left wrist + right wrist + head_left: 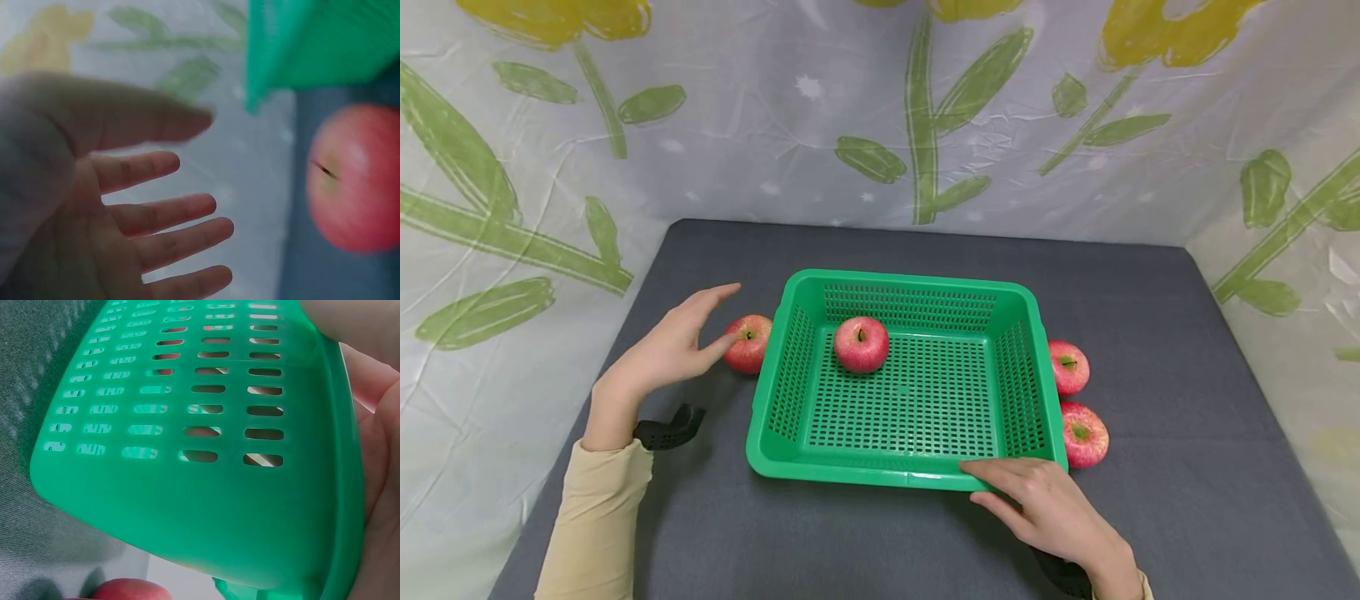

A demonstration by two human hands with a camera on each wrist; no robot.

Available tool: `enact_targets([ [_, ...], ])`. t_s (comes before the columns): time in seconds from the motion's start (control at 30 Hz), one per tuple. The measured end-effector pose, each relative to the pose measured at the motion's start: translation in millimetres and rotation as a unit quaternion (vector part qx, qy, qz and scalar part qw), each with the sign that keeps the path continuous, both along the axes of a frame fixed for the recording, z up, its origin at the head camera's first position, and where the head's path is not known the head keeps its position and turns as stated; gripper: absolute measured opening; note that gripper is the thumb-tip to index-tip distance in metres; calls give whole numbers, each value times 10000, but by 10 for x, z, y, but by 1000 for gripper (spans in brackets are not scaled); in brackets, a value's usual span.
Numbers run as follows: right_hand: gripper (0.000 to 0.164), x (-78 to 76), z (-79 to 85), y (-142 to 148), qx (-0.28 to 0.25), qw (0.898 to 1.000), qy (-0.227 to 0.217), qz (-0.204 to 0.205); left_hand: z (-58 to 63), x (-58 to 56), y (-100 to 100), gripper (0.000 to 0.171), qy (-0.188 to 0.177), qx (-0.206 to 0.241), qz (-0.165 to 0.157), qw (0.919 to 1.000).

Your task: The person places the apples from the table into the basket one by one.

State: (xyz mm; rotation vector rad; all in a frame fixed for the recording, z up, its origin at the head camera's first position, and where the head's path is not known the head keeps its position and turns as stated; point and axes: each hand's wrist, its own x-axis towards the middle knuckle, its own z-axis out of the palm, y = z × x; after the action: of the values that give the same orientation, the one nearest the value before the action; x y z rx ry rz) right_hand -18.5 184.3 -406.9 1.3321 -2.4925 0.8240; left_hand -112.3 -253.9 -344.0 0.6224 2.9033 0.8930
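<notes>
A green plastic basket with slotted walls sits upright on the table, and one red apple lies inside it. My right hand grips the near rim by its right corner, thumb outside and fingers over the edge; the right wrist view shows the basket wall close up. My left hand hovers left of the basket, its fingers spread and holding nothing. Beside it another apple rests against the basket's left side; the left wrist view shows this apple apart from the fingers.
Two more apples, a farther one and a nearer one, lie close along the basket's right side. Dark grey cloth covers the table. A flower-printed curtain hangs behind it and at both sides.
</notes>
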Motion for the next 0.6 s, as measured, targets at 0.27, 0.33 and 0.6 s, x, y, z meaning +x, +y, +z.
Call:
enact_targets([
  [0.27,31,-6,-5,5,-36,10000,87,-16,-565,-94,-148,102,-837,-131,505,9951],
  [0.33,32,-6,-9,4,-43,10000,81,-18,-658,-116,-144,107,-926,-96,623,9937],
  [0.6,32,4,-28,1,-30,10000,13,-70,-838,-178,-106,107,-888,-16,770,9931],
])
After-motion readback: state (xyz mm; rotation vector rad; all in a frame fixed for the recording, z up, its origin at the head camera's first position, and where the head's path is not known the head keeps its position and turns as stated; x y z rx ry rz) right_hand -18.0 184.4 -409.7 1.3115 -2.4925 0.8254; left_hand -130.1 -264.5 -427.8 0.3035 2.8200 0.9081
